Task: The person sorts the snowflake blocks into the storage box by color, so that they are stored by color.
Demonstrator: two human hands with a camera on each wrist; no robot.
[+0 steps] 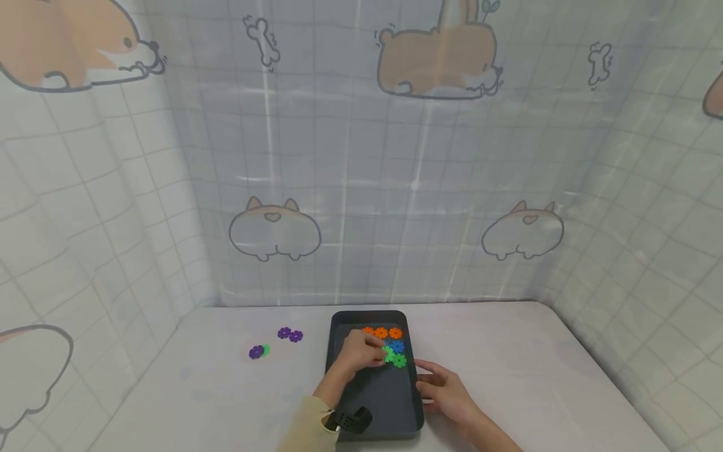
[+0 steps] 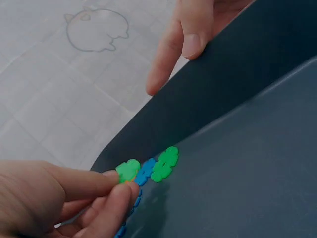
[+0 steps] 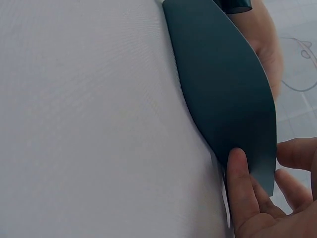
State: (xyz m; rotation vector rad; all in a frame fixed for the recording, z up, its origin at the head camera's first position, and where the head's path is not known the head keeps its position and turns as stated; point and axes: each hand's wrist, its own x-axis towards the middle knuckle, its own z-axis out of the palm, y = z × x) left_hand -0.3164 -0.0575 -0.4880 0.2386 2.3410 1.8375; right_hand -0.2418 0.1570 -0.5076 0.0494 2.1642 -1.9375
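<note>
My left hand [image 1: 358, 351] is over the dark tray [image 1: 375, 402], its thumb and fingers pinching a light green flower-shaped disc [image 2: 128, 170]. Right beside that disc in the tray lie a blue disc [image 1: 398, 346] and a darker green disc [image 1: 400, 360]. Farther back is a row of orange discs [image 1: 395, 333], partly hidden at its left by my left hand. Outside the tray's right wall, my right hand [image 1: 449, 392] touches the side with spread fingers. In the right wrist view, one fingertip [image 3: 238, 161] lies against the outer wall and others meet the rim.
Left of the tray, two purple discs [image 1: 290, 334] lie on the white tabletop [image 1: 198, 389]. Nearer, another purple disc [image 1: 257, 352] partly covers a green disc [image 1: 266, 350]. A cartoon-printed curtain [image 1: 361, 157] surrounds the table's back and sides. A black band [image 1: 353, 419] circles my left wrist.
</note>
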